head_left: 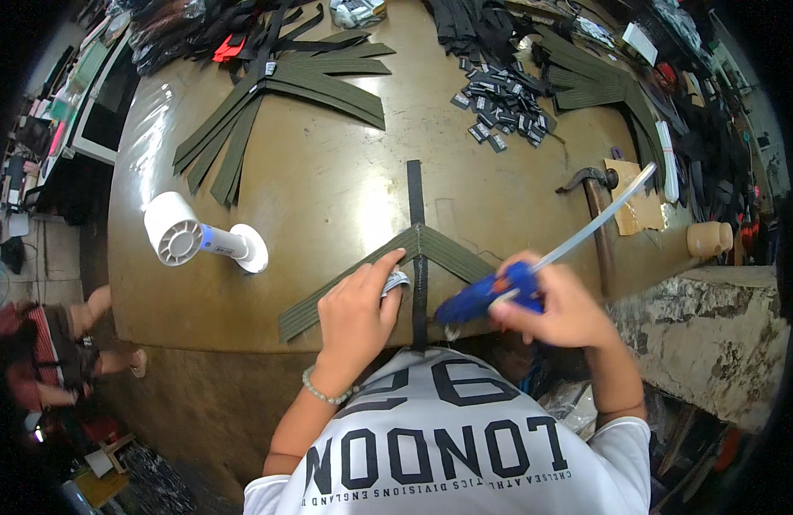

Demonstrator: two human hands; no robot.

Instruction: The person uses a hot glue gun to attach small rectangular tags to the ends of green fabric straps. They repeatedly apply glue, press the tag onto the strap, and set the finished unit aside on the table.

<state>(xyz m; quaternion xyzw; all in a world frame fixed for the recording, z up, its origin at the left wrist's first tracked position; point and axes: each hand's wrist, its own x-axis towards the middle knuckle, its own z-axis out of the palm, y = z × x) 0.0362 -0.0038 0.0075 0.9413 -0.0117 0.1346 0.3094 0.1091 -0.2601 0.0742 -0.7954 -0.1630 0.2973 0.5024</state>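
In front of me lies an olive-green strap piece (345,287) bent into a V, its peak pointing away from me. A black strap (420,296) runs down its middle toward the table's near edge. My left hand (360,302) rests on the strap's left arm, with the index fingertip near the peak. Between that hand's thumb and fingers is a small black-and-white label (396,281), partly covered. My right hand (555,305) grips a blue glue gun (487,298), slightly blurred. A long translucent glue stick (596,219) juts from its back. The nozzle hangs right of the black strap, near the table edge.
A white handheld fan (175,232) stands at the left. Bundled olive straps (323,81) lie at the back left, with more straps (590,86) at the far right. Several black labels (504,99) are heaped between. A hammer (599,227) and brown tape roll (710,239) are on the right.
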